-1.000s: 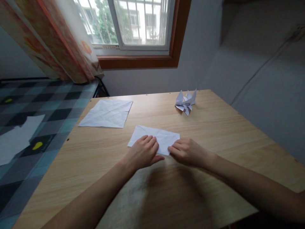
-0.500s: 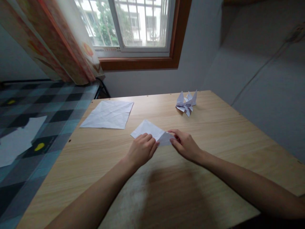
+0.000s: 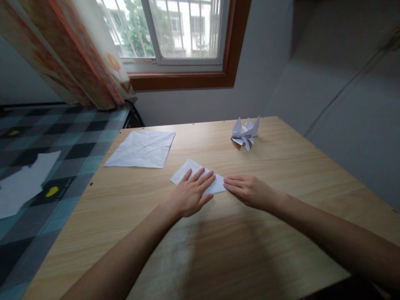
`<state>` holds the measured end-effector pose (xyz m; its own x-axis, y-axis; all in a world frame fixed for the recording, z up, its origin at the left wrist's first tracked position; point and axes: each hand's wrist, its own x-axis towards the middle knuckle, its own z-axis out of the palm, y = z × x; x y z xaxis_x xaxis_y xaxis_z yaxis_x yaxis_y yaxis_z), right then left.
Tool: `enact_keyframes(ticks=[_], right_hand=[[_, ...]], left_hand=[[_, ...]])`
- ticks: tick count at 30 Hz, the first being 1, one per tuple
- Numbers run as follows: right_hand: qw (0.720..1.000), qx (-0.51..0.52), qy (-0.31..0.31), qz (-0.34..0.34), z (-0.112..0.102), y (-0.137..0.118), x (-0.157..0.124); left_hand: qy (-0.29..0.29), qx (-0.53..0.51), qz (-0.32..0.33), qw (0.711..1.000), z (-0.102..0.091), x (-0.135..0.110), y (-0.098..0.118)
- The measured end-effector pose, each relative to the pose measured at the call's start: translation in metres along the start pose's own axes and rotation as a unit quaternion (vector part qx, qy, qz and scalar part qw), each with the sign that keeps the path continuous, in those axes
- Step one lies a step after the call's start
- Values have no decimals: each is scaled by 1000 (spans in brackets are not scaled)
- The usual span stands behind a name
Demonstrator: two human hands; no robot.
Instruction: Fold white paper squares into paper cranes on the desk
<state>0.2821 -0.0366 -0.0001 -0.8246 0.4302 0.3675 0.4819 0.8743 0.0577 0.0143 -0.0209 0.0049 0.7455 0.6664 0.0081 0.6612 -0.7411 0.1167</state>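
A folded white paper (image 3: pixel 187 171) lies in the middle of the wooden table (image 3: pixel 281 175). My left hand (image 3: pixel 191 194) rests flat on its near part, fingers stretched out and slightly spread. My right hand (image 3: pixel 250 190) lies flat beside it, fingertips touching the paper's right tip, fingers extended and close together. Much of the paper is hidden under my left hand.
A creased white square sheet (image 3: pixel 140 148) lies at the table's far left. A folded paper figure (image 3: pixel 245 134) stands at the far right. A checked bedcover (image 3: pixel 46 146) with white sheets (image 3: pixel 21 183) is to the left. A window (image 3: pixel 175 29) and curtain (image 3: pixel 78 54) are behind.
The paper was a wide rectangle; my right hand lifted its right part and folded it over to the left. Both hands now lie flat, pressing the smaller folded shape.
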Motion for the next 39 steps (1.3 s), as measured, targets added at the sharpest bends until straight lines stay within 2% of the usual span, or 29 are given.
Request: enact_keyframes(ticks=[5, 7, 9, 11, 13, 16, 18, 19, 20, 22, 24, 26, 27, 28, 29, 31, 33, 34, 35, 37, 39], right_hand=[[999, -27, -34, -16, -9, 5, -9], [998, -39, -37, -20, -9, 6, -6], [999, -42, -22, -17, -9, 5, 0], [999, -31, 20, -4, -11, 2, 8], [996, -9, 88, 18, -13, 0, 14], [975, -7, 195, 107, -12, -4, 15], [957, -38, 237, 164, -6, -5, 9], [954, -52, 242, 166, -2, -5, 5], [959, -60, 239, 139, 3, -4, 1], [974, -62, 211, 55, 12, -3, -7], [985, -59, 162, 9, 17, -3, -10], [992, -60, 115, 11, 18, -5, -9], [993, -62, 98, 14, 17, -6, -7], [994, -64, 86, 8, 16, -7, -4], [995, -62, 78, -7, 14, -7, -1], [996, -41, 68, -46, 13, -7, 5], [997, 8, 53, -61, 14, -5, 9], [997, 36, 48, -57, 15, -5, 9], [996, 63, 44, -48, 17, -4, 9], [993, 104, 45, -27, 21, -4, 8], [990, 132, 51, -9, 23, -6, 6]], left_hand=[[-23, -1, -7, 1000, -3, 0, 1], [-3, 9, 0, 1000, -4, -1, 2], [48, 29, 14, 998, -4, -2, 4], [108, 54, 25, 992, -4, -5, 9], [162, 66, 16, 984, -6, -7, 14], [250, -17, -50, 967, -13, -10, 23], [301, -164, -103, 934, -21, -9, 28], [317, -251, -126, 906, -26, -9, 30], [326, -334, -143, 873, -30, -7, 32], [355, -476, -173, 786, -36, -3, 35], [368, -575, -193, 705, -37, 1, 36], [356, -629, -214, 658, -32, 5, 34], [342, -638, -229, 651, -29, 6, 32], [328, -632, -250, 656, -25, 6, 28], [307, -611, -271, 677, -21, 5, 24], [253, -518, -303, 759, -16, 1, 14], [195, -354, -305, 862, -14, -3, 5], [183, -256, -302, 900, -14, -6, 1], [186, -162, -293, 924, -14, -7, -2], [196, -29, -228, 953, -12, -10, -6], [175, 26, -134, 975, -9, -10, -8]])
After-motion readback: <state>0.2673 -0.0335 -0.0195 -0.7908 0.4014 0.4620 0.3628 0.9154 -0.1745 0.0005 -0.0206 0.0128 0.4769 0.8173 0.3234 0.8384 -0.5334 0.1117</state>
